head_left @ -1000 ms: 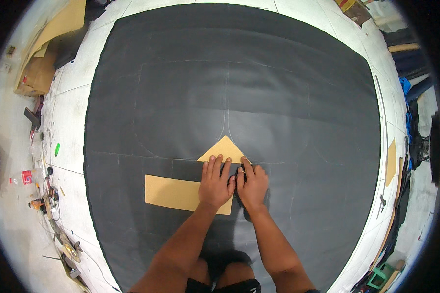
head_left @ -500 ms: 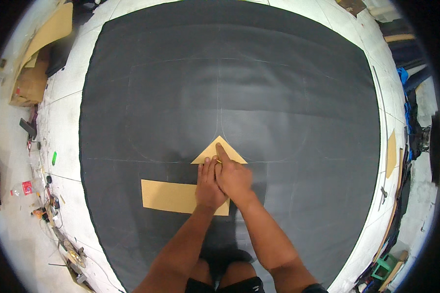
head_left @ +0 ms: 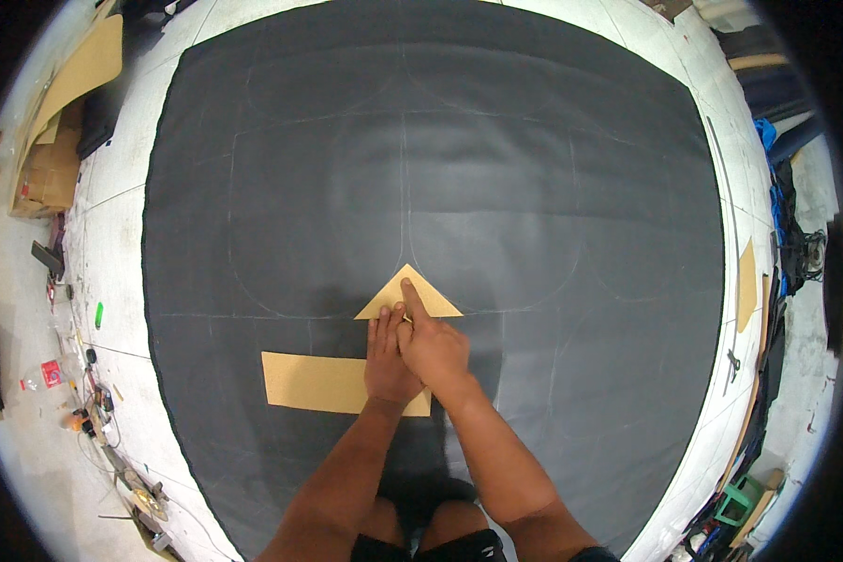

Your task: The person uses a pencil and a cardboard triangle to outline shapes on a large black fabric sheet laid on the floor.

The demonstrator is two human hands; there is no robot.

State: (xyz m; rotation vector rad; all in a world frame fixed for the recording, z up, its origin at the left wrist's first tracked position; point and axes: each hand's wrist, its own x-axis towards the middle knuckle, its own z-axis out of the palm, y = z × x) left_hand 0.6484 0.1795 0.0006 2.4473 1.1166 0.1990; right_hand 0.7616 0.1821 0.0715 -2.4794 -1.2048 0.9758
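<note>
A tan cardboard triangle [head_left: 384,305] lies on a large sheet of black material [head_left: 628,234], its tip pointing away from me. My right hand [head_left: 435,348] presses its outstretched index finger on the triangle. The other fingers curl in, and whatever they hold, if anything, is hidden. Flat beside it, my left hand [head_left: 391,367] has straight fingers whose tips reach the triangle's near edge. Under the left hand and wrist lies a tan cardboard rectangle [head_left: 311,381], partly covered. Thin pale lines run over the black sheet, some curving toward the triangle's tip.
Along the left floor lie a plastic bottle [head_left: 43,376], a green object [head_left: 99,315] and several tools with cables. A cardboard box [head_left: 51,173] stands far left. Scissors [head_left: 733,365], another tan piece [head_left: 746,286] and a green stool [head_left: 738,501] are at the right.
The whole scene has shifted slightly leftward in view. Both hands keep the same place on the triangle, and neither cardboard piece has visibly moved on the sheet.
</note>
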